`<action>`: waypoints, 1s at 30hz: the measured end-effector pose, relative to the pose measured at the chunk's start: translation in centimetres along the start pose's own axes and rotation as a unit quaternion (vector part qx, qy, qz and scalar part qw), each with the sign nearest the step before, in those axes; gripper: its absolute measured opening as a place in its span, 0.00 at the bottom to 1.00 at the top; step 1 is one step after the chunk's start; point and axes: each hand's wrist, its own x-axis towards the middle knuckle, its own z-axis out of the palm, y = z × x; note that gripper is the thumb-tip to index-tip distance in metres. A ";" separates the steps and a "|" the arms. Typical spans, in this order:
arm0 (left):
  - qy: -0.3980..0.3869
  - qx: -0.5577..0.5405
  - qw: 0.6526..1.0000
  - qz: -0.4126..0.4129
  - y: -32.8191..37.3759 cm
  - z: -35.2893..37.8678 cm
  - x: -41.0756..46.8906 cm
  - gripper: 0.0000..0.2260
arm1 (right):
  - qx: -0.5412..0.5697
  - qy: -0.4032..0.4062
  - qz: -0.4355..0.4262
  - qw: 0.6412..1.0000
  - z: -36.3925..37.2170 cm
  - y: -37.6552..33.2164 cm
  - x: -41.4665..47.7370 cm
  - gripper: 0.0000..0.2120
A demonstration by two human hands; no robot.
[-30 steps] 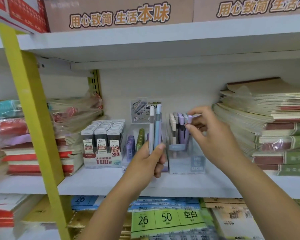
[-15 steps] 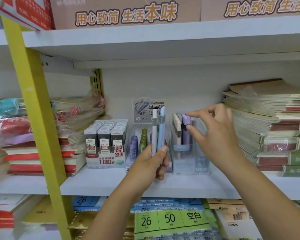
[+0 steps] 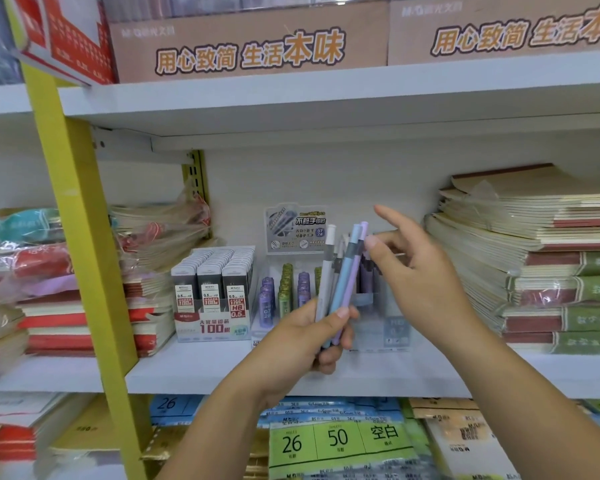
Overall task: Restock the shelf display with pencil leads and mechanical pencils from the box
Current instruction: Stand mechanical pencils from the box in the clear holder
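Only two hands and two forearms of the person show, all of them bare. The left hand [image 3: 302, 337], in front of the shelf [image 3: 187, 372] edge, has a broad back and a short, rounded, pale nail on its thumb. The right hand [image 3: 426, 282], above the shelf board, has slim, tapering fingers and a short pale nail on the thumb tip. Both forearms are smooth and uncovered, widening from narrow wrists towards the elbows, bare right to the frame's bottom edge, below the shelf
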 end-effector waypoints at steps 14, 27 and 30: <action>0.104 0.011 0.995 -0.004 -0.4 -1.6 0.1 0.08 | -0.016 0.065 -0.085 0.994 -3.2 -0.4 0.4 0.12; 0.095 0.055 0.994 0.001 -0.7 -1.4 0.1 0.10 | -0.134 -0.023 -0.057 0.989 -1.4 1.8 0.3 0.15; 0.098 0.055 0.994 0.000 -0.6 -1.4 0.1 0.11 | -0.141 -0.010 -0.052 0.989 -1.2 2.0 0.1 0.15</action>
